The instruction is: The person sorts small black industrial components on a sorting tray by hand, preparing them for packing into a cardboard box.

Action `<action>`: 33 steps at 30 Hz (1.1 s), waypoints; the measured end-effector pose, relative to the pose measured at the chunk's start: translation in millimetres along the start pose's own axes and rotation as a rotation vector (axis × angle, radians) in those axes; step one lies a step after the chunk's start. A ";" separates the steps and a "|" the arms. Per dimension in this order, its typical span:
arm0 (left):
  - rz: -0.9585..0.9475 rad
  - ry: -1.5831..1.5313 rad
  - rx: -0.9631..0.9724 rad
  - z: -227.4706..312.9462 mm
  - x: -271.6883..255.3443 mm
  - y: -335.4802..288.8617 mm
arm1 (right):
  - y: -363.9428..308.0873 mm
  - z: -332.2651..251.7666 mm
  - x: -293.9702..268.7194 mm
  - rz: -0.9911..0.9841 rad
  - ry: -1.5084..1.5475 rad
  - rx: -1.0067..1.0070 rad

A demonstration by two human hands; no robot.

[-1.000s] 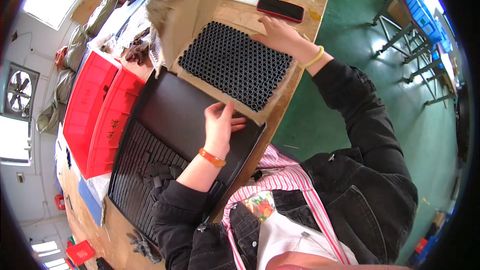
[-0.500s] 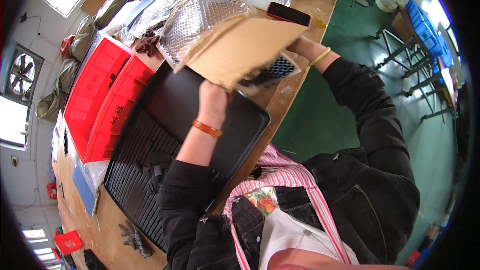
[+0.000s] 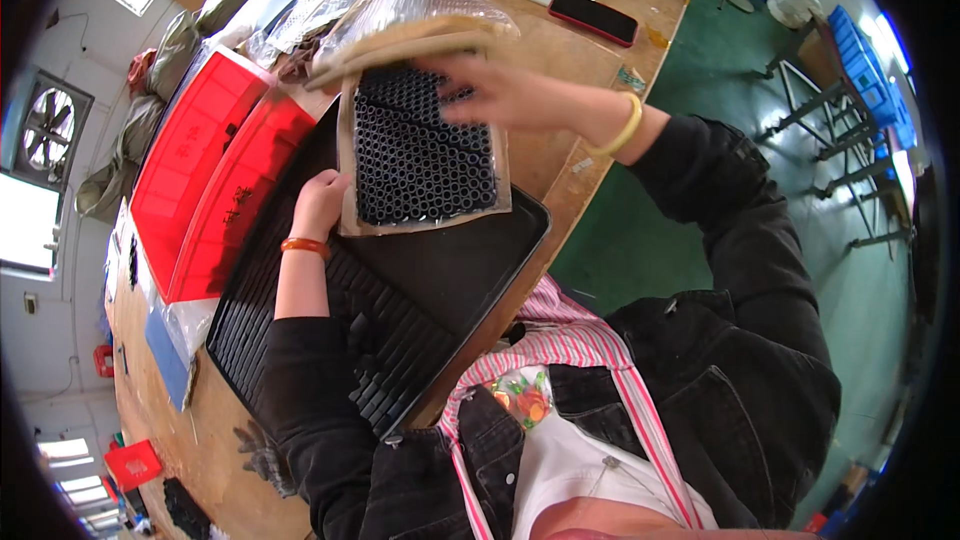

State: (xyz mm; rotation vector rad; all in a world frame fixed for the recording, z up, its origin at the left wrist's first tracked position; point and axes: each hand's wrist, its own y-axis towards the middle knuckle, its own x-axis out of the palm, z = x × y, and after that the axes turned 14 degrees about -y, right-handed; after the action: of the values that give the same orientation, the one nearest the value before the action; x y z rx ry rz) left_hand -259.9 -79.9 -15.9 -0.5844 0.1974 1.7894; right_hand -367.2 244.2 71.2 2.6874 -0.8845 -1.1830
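Observation:
A flat cardboard-edged pack (image 3: 425, 155) carries close rows of small black rings and lies over the far part of a black tray (image 3: 480, 250). My left hand (image 3: 322, 202) pinches the pack's left edge. Above its upper right part is my right hand (image 3: 500, 95), its fingers apart and somewhat blurred, with nothing seen in them. A brown cardboard sheet (image 3: 400, 48), smeared by motion, stands nearly edge-on along the pack's far side. Black strip-like pieces (image 3: 390, 310) lie in rows in the tray's near left part.
Red plastic bins (image 3: 215, 190) stand left of the tray. Bubble wrap (image 3: 410, 10) is heaped beyond the pack, with a phone (image 3: 593, 17) to its right on the wooden table (image 3: 560, 155). A grey glove (image 3: 262, 455) lies near my left sleeve. Blue crates (image 3: 865, 70) stand on a far-right rack.
The cardboard sheet has swung away to the far side, uncovering the black rings. The pack now lies over the tray. My left hand has moved left to its edge; my right hand has moved left over it.

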 end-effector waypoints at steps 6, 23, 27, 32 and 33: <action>0.060 -0.313 -0.048 -18.4 -3.3 0.0 | 116.6 75.7 -20.0 0.451 -0.296 0.157; 0.134 -0.566 -0.203 17.6 25.3 -19.8 | 145.1 160.8 -12.4 0.135 -1.280 0.568; 0.214 -0.566 -0.180 20.8 31.2 -22.3 | 144.4 183.1 -19.5 -0.043 -1.069 0.594; 0.164 -0.448 -0.226 21.2 29.8 -12.3 | 127.7 183.6 -11.5 -0.056 -1.108 0.564; 0.185 -0.439 -0.246 16.1 21.8 -11.7 | 126.7 166.9 -2.0 -0.129 -1.098 0.546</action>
State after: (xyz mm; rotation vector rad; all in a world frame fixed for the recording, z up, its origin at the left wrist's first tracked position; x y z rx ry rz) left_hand -257.7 -50.9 -10.7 -0.3381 -0.2822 2.0909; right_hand -544.8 166.1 -7.9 2.2685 -1.2536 -2.8998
